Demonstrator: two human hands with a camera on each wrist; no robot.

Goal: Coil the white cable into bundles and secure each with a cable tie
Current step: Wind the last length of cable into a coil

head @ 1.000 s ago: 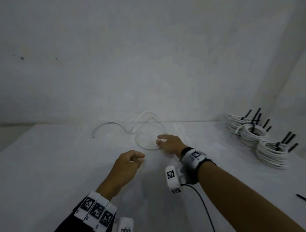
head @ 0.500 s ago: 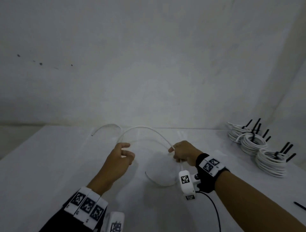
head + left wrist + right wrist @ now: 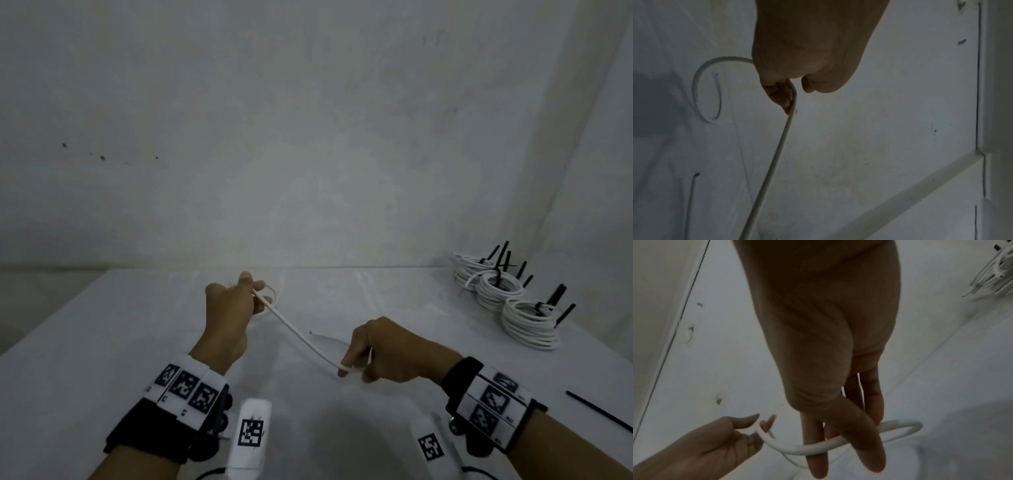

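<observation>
Already tied with black ties: 3 finished bundles (image 3: 527, 323) at table's (image 3: 102, 342) far right. Now stretching new white cable (image 3: 298, 334) above table, pinched by left hand (image 3: 233, 308) and right hand (image 3: 387, 353); coiling barely begun.

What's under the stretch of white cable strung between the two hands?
Only bare white table under the white cable, held by left hand and right hand. Beneath the hands themselves stays hidden.
</observation>
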